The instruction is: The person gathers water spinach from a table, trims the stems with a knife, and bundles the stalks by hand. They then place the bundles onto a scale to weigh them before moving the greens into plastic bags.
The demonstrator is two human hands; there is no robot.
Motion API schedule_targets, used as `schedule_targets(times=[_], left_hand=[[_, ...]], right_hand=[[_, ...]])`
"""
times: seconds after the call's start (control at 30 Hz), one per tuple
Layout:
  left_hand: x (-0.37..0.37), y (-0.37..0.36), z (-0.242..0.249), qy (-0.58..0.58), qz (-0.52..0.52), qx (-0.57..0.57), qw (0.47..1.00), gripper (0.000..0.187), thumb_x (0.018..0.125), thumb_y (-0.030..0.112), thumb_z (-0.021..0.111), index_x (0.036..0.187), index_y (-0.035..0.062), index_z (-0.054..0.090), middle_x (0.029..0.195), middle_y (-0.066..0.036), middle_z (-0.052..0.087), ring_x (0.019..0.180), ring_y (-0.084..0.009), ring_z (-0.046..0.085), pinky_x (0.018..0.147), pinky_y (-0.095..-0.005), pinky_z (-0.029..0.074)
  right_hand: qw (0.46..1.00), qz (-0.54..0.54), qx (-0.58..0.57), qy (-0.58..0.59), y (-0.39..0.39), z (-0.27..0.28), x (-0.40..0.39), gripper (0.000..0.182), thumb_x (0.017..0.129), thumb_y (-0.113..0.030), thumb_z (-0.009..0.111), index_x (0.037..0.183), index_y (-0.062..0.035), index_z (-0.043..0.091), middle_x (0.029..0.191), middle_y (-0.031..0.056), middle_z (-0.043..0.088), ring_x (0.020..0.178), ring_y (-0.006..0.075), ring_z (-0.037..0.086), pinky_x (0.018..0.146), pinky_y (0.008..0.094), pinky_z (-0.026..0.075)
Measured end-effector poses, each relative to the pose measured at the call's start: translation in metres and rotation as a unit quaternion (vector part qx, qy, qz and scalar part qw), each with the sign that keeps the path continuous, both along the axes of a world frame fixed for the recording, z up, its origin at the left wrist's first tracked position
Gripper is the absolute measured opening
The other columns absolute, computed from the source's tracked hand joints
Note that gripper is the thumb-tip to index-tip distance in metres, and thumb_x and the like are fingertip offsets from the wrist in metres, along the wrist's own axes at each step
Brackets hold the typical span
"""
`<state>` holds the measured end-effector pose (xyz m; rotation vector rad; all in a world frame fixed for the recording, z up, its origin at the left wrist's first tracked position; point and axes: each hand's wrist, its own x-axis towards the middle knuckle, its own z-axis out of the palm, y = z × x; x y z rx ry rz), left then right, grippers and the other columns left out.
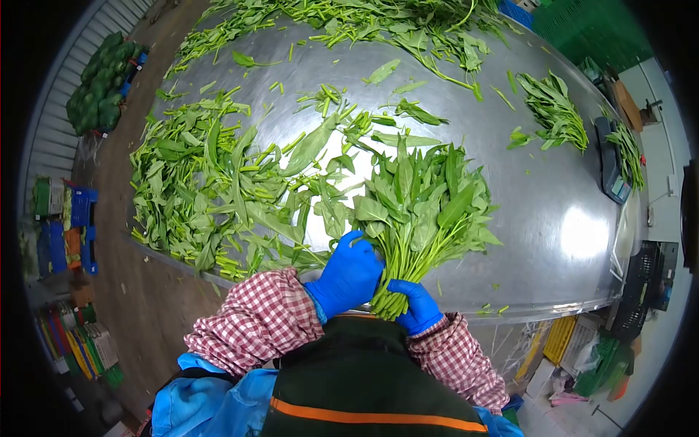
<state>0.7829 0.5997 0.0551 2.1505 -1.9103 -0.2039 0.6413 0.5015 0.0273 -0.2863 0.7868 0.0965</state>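
Note:
A leafy bunch of water spinach (429, 211) is held upright near the table's front edge, its leaves pointing away from me and its cut stems towards me. My right hand (416, 306), in a blue glove, is wrapped round the lower stems from the right. On the bunch's left side, my left hand (348, 273), also blue-gloved, is closed against the leaves and stems; its fingertips are partly hidden. A loose heap of water spinach (193, 178) spreads over the table to the left of my hands. Some loose leaves (313, 149) lie just beyond the bunch.
The metal table (539, 240) carries another pile of greens (408, 25) along its far side. A separate bunch (553, 109) lies at the right, beside a scale (611, 164) with greens on it. Crates (69, 226) stand left on the floor; a black basket (635, 288) is right.

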Motion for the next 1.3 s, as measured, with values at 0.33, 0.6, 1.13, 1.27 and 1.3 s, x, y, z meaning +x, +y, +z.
schedule_targets(times=[0.33, 0.6, 1.13, 1.27, 1.3], left_hand=[[0.018, -0.004, 0.007, 0.040, 0.314, -0.104, 0.943, 0.035, 0.069, 0.019, 0.068, 0.099, 0.0074, 0.055, 0.097, -0.015, 0.050, 0.094, -0.0314, 0.046, 0.080, -0.0381, 0.038], [-0.028, -0.021, -0.029, 0.520, 0.341, -0.139, 0.771, 0.019, 0.073, 0.017, 0.066, 0.086, 0.0049, 0.058, 0.075, -0.005, 0.054, 0.063, -0.0153, 0.052, 0.058, -0.0268, 0.043], [-0.040, 0.007, 0.025, 0.537, 0.349, -0.070, 0.765, 0.018, 0.077, 0.018, 0.064, 0.086, 0.0039, 0.056, 0.081, -0.005, 0.057, 0.064, -0.0101, 0.053, 0.058, -0.0244, 0.043], [-0.037, 0.032, 0.064, 0.630, 0.186, 0.175, 0.733, 0.017, 0.079, 0.016, 0.062, 0.088, 0.0027, 0.056, 0.082, -0.004, 0.060, 0.069, -0.0085, 0.056, 0.061, -0.0234, 0.045], [-0.036, 0.040, 0.063, 0.707, 0.215, 0.146, 0.658, 0.016, 0.079, 0.013, 0.062, 0.089, 0.0024, 0.056, 0.085, -0.005, 0.061, 0.073, -0.0092, 0.057, 0.065, -0.0237, 0.047]], right_hand=[[0.996, 0.013, -0.077, 0.041, 0.010, -0.003, -0.002, 0.041, 0.069, 0.005, 0.056, 0.109, -0.0005, 0.048, 0.093, 0.0088, 0.057, 0.083, 0.0208, 0.057, 0.074, 0.0326, 0.048], [1.000, -0.012, -0.014, -0.002, 0.007, 0.013, -0.005, 0.048, 0.074, 0.003, 0.057, 0.119, -0.0016, 0.041, 0.109, 0.0086, 0.052, 0.099, 0.0207, 0.053, 0.085, 0.0338, 0.044], [0.981, -0.116, 0.153, -0.004, 0.004, 0.012, -0.005, 0.036, 0.087, -0.017, 0.046, 0.120, -0.0039, 0.042, 0.111, 0.0141, 0.052, 0.101, 0.0245, 0.051, 0.088, 0.0389, 0.041], [0.989, -0.050, 0.139, 0.008, 0.005, 0.000, -0.009, 0.028, 0.088, -0.020, 0.043, 0.108, -0.0015, 0.048, 0.094, 0.0144, 0.058, 0.080, 0.0255, 0.059, 0.069, 0.0373, 0.051], [0.993, -0.039, 0.109, 0.004, 0.008, -0.003, -0.011, 0.026, 0.088, -0.020, 0.043, 0.105, -0.0015, 0.049, 0.090, 0.0140, 0.059, 0.075, 0.0255, 0.059, 0.066, 0.0375, 0.051]])
